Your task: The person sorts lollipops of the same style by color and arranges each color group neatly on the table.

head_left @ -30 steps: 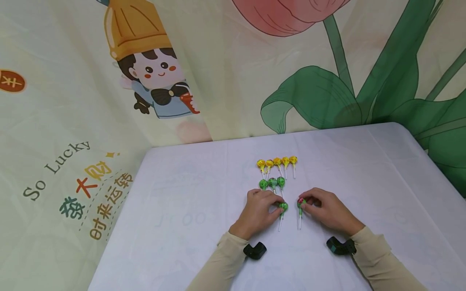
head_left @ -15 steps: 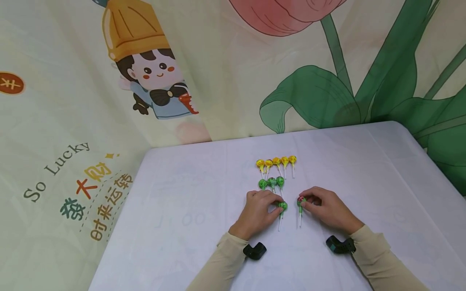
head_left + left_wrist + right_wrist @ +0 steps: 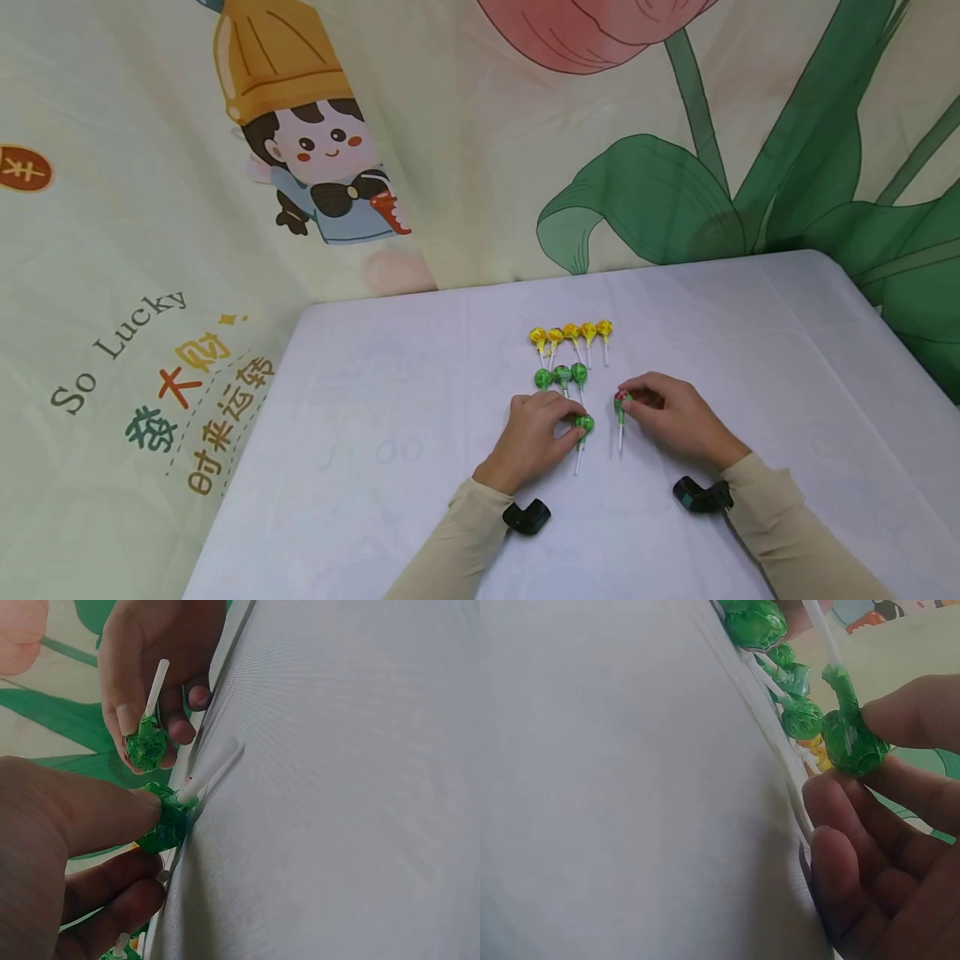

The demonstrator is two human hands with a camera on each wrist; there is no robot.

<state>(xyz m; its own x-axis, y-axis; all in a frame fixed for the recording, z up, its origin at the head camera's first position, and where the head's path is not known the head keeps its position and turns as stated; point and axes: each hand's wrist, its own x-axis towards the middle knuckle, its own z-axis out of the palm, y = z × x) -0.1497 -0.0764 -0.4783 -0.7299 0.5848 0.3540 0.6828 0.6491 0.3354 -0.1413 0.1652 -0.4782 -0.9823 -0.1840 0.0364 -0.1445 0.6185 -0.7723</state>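
Note:
My left hand [image 3: 531, 435] pinches the head of a green-wrapped lollipop [image 3: 169, 821] between thumb and fingers, its white stick pointing toward me close over the table. To its right, my right hand [image 3: 678, 421] pinches a second green lollipop [image 3: 853, 742] with a red patch on its wrapper, stick also toward me. Three more green lollipops [image 3: 562, 377] lie in a short row just beyond my left hand, their sticks partly hidden by it. Farther back, a row of several yellow lollipops [image 3: 572, 333] lies with sticks toward me.
A white cloth covers the table [image 3: 360, 383]. Behind its back edge hangs a printed backdrop [image 3: 480, 167] with a cartoon figure and green leaves. Each wrist wears a small black camera [image 3: 527, 517].
My right hand has moved slightly away from me, toward the rows, carrying its green lollipop. The left hand and the lollipops in the rows stay where they were.

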